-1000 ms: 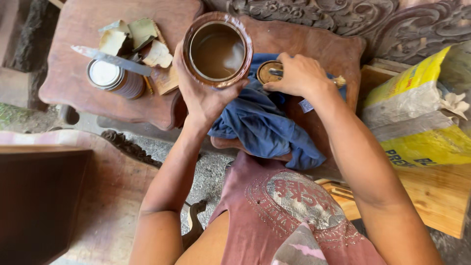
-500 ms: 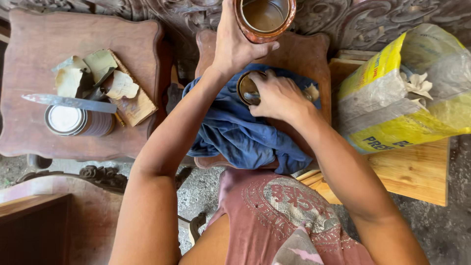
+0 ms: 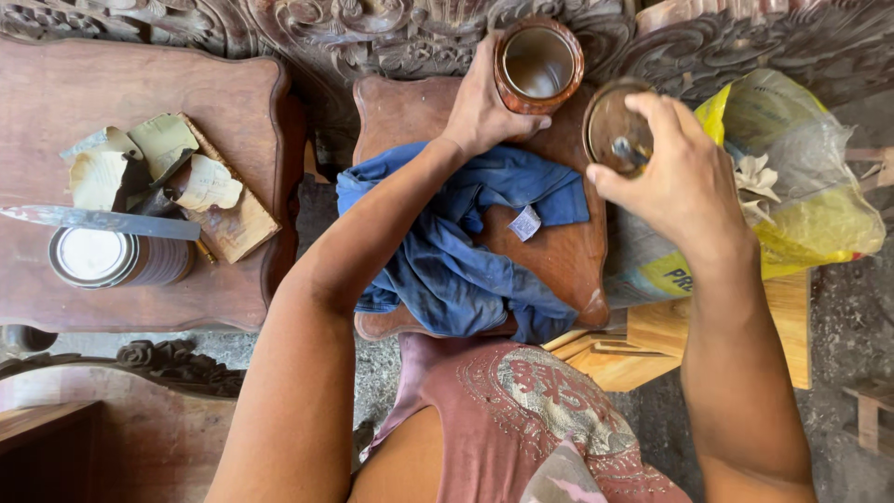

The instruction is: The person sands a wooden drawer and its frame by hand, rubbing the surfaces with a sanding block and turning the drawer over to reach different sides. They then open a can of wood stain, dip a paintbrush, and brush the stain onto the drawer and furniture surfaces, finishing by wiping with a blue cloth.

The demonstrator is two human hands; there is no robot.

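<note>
Open tin can (image 3: pixel 538 63) sits at the far edge of a small dark wooden stool (image 3: pixel 559 251), right against carved wooden furniture (image 3: pixel 372 33). Can is round, rim and outside coated in reddish-brown residue, inside walls dull metal; a brownish liquid seems to sit low inside, level hard to read. Left hand (image 3: pixel 484 102) wraps the can's near side, fingers curled around the wall, thumb on the right side. Right hand (image 3: pixel 680 182) holds the round lid (image 3: pixel 615 130) just right of the can, pinched at its rim between thumb and fingers, tilted so the stained brown inner face shows; a small metal bit shows against the lid near the fingers, can't tell what it is. Crumpled blue cloth (image 3: pixel 456 251) covers most of the stool under the left forearm, small grey tag on it. Right of the stool: yellow and clear plastic bag (image 3: pixel 801 186) lying on pale wooden boards (image 3: pixel 726 335). Left, well apart: a second wooden table (image 3: pixel 140 84) with a closed tin can (image 3: pixel 116 259), light lid, brown sides, a long flat blade (image 3: pixel 93 222) laid across its top. Behind it, torn sandpaper scraps (image 3: pixel 149 163) lie on a small wood block (image 3: pixel 233 219).
</note>
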